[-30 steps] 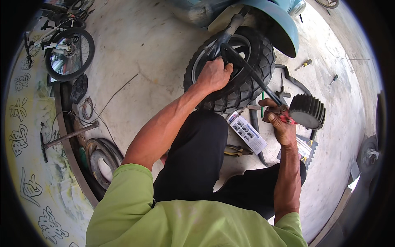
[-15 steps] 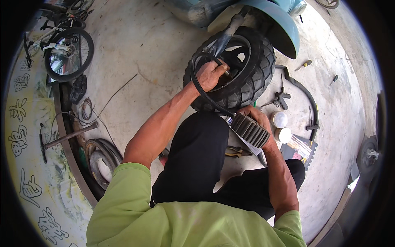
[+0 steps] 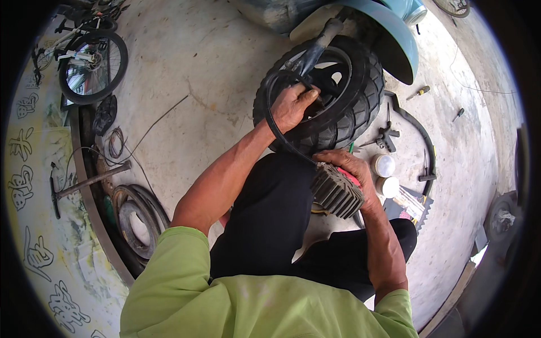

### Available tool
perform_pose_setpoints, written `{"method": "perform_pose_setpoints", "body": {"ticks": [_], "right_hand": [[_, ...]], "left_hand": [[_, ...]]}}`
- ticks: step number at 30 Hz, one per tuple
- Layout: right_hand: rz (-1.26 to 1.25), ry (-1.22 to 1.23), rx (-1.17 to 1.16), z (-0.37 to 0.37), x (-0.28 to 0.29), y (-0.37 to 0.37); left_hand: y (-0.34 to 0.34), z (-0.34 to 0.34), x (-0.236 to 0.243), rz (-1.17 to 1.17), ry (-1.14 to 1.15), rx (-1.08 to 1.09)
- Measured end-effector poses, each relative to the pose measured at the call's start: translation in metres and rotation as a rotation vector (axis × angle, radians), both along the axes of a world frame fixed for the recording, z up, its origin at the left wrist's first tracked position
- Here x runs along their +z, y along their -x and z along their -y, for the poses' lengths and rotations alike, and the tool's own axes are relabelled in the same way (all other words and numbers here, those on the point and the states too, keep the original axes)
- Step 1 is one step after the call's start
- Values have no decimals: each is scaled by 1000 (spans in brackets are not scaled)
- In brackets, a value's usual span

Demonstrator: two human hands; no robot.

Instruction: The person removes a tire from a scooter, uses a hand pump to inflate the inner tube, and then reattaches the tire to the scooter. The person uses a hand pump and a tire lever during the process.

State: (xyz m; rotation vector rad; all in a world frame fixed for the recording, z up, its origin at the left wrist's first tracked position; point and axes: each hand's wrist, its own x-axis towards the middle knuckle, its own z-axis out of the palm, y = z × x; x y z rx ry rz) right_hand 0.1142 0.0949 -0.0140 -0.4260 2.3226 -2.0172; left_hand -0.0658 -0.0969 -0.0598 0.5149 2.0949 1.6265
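Note:
A motor scooter's front wheel with a chunky black tyre stands beside my knee. My left hand is inside the rim, its fingers closed on the end of a black hose; the fingertips and what they press against are hidden. From there the hose loops down to a ribbed dark air pump with a red part at its side. My right hand is wrapped round the top of this pump and holds it tilted beside my right thigh.
Right of the wheel lie a black pistol-shaped tool, two round white-lidded tubs, screwdrivers and a curved black rubber strip. A T-shaped metal bar, loose tyres and a bicycle are at the left.
The pump has turned in my right hand, so its red part now shows. My left hand remains at the rim, and the view has shifted slightly.

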Motion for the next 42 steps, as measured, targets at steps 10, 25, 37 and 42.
{"method": "perform_pose_setpoints", "body": {"ticks": [10, 25, 37, 42], "right_hand": [[0, 77, -55, 6, -11, 6], [154, 172, -120, 15, -4, 9], [158, 133, -114, 15, -7, 11], [131, 101, -133, 16, -9, 12]], "left_hand": [[4, -7, -4, 175, -83, 102], [-2, -12, -20, -145, 48, 202], [-10, -15, 1, -136, 136, 206], [-8, -13, 1, -131, 156, 196]]}}
